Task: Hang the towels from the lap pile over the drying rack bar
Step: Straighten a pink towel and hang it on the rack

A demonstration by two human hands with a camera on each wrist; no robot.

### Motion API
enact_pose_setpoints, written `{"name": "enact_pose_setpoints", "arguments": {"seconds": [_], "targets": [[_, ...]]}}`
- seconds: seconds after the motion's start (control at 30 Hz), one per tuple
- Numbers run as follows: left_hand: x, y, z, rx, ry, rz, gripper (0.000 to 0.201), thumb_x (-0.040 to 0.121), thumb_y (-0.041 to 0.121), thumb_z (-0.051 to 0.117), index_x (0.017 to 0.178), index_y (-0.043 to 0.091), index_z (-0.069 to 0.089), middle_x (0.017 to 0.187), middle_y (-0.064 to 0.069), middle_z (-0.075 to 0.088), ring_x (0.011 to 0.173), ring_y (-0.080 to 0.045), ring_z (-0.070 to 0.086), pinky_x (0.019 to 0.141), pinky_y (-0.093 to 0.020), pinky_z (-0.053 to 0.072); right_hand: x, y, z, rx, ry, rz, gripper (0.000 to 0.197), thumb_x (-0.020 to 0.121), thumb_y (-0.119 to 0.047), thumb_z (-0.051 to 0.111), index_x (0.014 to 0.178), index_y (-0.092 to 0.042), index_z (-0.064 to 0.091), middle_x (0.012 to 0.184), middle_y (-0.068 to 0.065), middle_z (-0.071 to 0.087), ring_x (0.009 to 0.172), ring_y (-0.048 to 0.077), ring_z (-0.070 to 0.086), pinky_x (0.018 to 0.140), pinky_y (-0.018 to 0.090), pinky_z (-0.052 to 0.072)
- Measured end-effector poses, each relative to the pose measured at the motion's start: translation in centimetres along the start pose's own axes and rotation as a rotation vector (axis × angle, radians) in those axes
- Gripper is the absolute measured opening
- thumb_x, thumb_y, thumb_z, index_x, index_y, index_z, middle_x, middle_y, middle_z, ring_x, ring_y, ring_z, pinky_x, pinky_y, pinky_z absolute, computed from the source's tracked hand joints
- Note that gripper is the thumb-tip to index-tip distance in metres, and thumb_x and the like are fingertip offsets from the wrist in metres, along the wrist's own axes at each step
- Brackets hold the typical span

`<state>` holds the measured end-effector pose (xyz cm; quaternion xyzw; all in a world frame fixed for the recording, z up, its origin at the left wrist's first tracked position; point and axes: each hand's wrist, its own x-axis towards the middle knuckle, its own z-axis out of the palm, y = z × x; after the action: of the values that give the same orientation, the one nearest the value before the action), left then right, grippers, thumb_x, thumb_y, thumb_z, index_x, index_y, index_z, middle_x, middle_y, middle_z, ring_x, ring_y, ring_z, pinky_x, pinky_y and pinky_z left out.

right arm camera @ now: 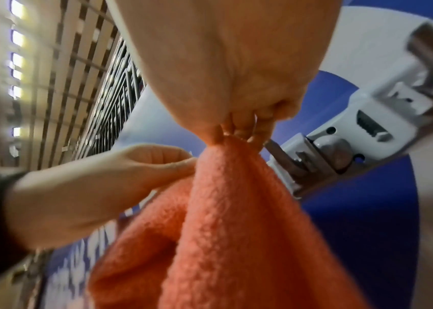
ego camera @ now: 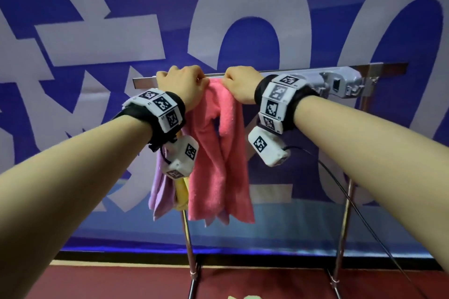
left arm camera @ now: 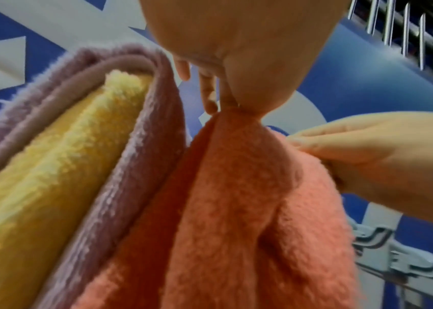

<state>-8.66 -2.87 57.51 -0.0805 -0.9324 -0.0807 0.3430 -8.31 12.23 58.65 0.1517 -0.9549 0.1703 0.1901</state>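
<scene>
A pink towel hangs bunched from the metal rack bar, its top edge held at bar height. My left hand pinches the towel's left top corner, and my right hand pinches the right top corner close beside it. In the left wrist view the left hand grips the pink towel at its peak. In the right wrist view the right hand pinches the same towel. A purple towel and a yellow towel hang on the bar just left of it.
A grey clamp device sits on the bar to the right of my right hand. The rack's chrome legs stand on a dark red floor. A blue and white banner fills the background close behind the rack. A black cable trails from my right wrist.
</scene>
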Motion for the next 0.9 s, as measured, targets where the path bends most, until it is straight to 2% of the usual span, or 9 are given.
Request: {"name": "enact_pose_setpoints", "arguments": {"seconds": [0.1, 0.2, 0.3, 0.4, 0.47, 0.57, 0.67, 0.77, 0.9], "targets": [[0.8, -0.4, 0.6, 0.106, -0.039, -0.058, 0.029, 0.096, 0.038, 0.040, 0.104, 0.023, 0.064, 0.113, -0.004, 0.066, 0.111, -0.032, 0.049, 0.095, -0.043, 0.027, 1.6, -0.2, 0.9, -0.087, -0.042, 0.009, 0.028, 0.097, -0.029, 0.038, 0.077, -0.016, 0.053, 0.109, 0.013, 0.063, 0.099, 0.033, 0.057, 0.074, 0.032, 0.036], [1.4, -0.9, 1.2, 0.163, -0.099, -0.110, 0.027, 0.095, 0.035, 0.041, 0.103, 0.023, 0.064, 0.107, -0.005, 0.065, 0.108, -0.032, 0.049, 0.096, -0.044, 0.027, 2.3, -0.3, 1.7, -0.121, -0.016, 0.031, 0.039, 0.097, -0.038, 0.039, 0.065, -0.017, 0.046, 0.091, 0.007, 0.059, 0.090, 0.030, 0.053, 0.087, 0.038, 0.036], [1.6, -1.3, 1.9, 0.220, -0.127, -0.121, 0.027, 0.094, 0.032, 0.039, 0.100, 0.020, 0.063, 0.104, -0.008, 0.066, 0.107, -0.033, 0.052, 0.098, -0.044, 0.027, 2.9, -0.3, 2.5, -0.138, 0.016, 0.046, 0.044, 0.096, -0.043, 0.039, 0.060, -0.018, 0.040, 0.081, 0.002, 0.054, 0.082, 0.028, 0.048, 0.090, 0.039, 0.032], [2.1, -1.9, 1.9, 0.053, -0.126, -0.186, 0.029, 0.093, 0.031, 0.038, 0.090, 0.017, 0.062, 0.097, -0.008, 0.067, 0.100, -0.034, 0.059, 0.097, -0.041, 0.030, 3.1, 0.1, 2.8, -0.074, 0.046, 0.046, 0.048, 0.094, -0.048, 0.042, 0.057, -0.018, 0.039, 0.067, -0.002, 0.050, 0.078, 0.027, 0.050, 0.087, 0.038, 0.028], [2.5, -2.8, 1.5, -0.162, -0.159, -0.233, 0.032, 0.091, 0.032, 0.042, 0.089, 0.012, 0.067, 0.092, -0.009, 0.066, 0.097, -0.034, 0.061, 0.092, -0.037, 0.039, 3.2, 0.4, 2.7, -0.007, 0.063, 0.044, 0.051, 0.092, -0.052, 0.043, 0.055, -0.017, 0.039, 0.063, -0.004, 0.047, 0.077, 0.026, 0.050, 0.087, 0.038, 0.028], [2.5, -3.4, 1.1, -0.279, -0.194, -0.183, 0.032, 0.091, 0.035, 0.048, 0.088, 0.010, 0.068, 0.096, -0.012, 0.068, 0.094, -0.033, 0.061, 0.083, -0.035, 0.046, 3.3, 0.7, 2.7, 0.009, 0.072, 0.037, 0.051, 0.091, -0.054, 0.044, 0.056, -0.018, 0.037, 0.062, -0.004, 0.045, 0.076, 0.026, 0.049, 0.084, 0.038, 0.027], [2.2, -2.7, 1.7, 0.019, -0.153, -0.076, 0.032, 0.094, 0.044, 0.045, 0.091, 0.019, 0.065, 0.101, -0.006, 0.067, 0.097, -0.032, 0.060, 0.093, -0.041, 0.035, 2.9, 0.5, 3.0, -0.164, 0.081, -0.027, 0.044, 0.094, -0.051, 0.043, 0.062, -0.020, 0.048, 0.075, 0.000, 0.057, 0.082, 0.028, 0.053, 0.085, 0.038, 0.028], [1.8, -1.8, 2.8, 0.261, -0.078, 0.025, 0.027, 0.095, 0.032, 0.041, 0.094, 0.017, 0.063, 0.104, -0.008, 0.068, 0.100, -0.032, 0.059, 0.094, -0.042, 0.032, 2.4, 0.3, 3.4, -0.266, 0.121, -0.063, 0.034, 0.095, -0.045, 0.044, 0.086, -0.022, 0.066, 0.098, 0.004, 0.067, 0.101, 0.030, 0.057, 0.091, 0.039, 0.032], [0.5, -1.2, 3.4, 0.407, -0.062, 0.067, 0.024, 0.092, 0.020, 0.042, 0.107, 0.018, 0.062, 0.112, -0.006, 0.066, 0.112, -0.032, 0.052, 0.098, -0.041, 0.032, 2.1, -0.1, 4.2, -0.321, 0.197, -0.044, 0.031, 0.096, -0.033, 0.043, 0.108, -0.017, 0.066, 0.112, 0.007, 0.064, 0.112, 0.030, 0.052, 0.094, 0.039, 0.034]]}}
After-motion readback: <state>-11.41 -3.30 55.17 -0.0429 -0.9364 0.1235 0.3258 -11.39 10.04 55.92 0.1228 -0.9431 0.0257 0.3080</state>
